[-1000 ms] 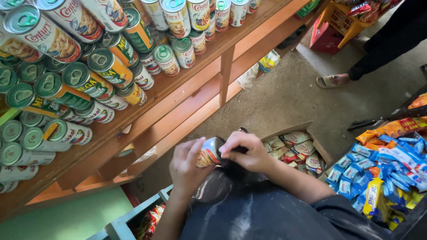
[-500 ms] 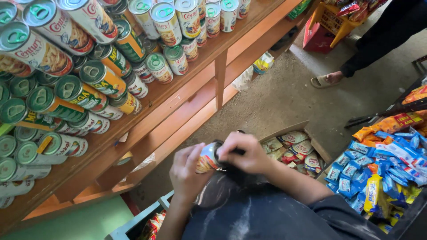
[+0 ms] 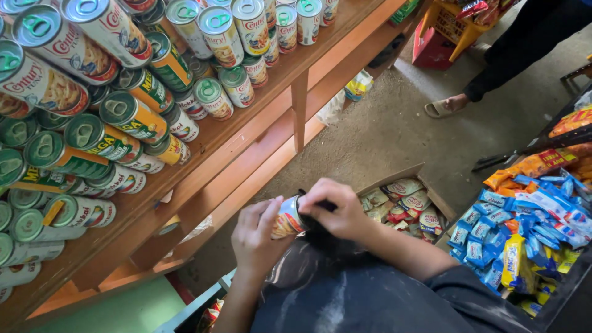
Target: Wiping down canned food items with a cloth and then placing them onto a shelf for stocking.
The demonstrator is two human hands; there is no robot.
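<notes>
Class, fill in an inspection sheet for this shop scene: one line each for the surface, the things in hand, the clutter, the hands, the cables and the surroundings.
Surface: wooden shelf, canned goods stacked on top, lower boards mostly bare.
Things in hand: one can, held on its side over the person's lap, with a dark cloth against it.
Clutter: cardboard box of packets on the floor; blue and yellow snack packets at right.
Hands: left hand grips the can; right hand presses the cloth on its end.
Cables: nothing seen.
Surroundings: concrete floor; another person's sandalled foot; a red and yellow crate.
</notes>
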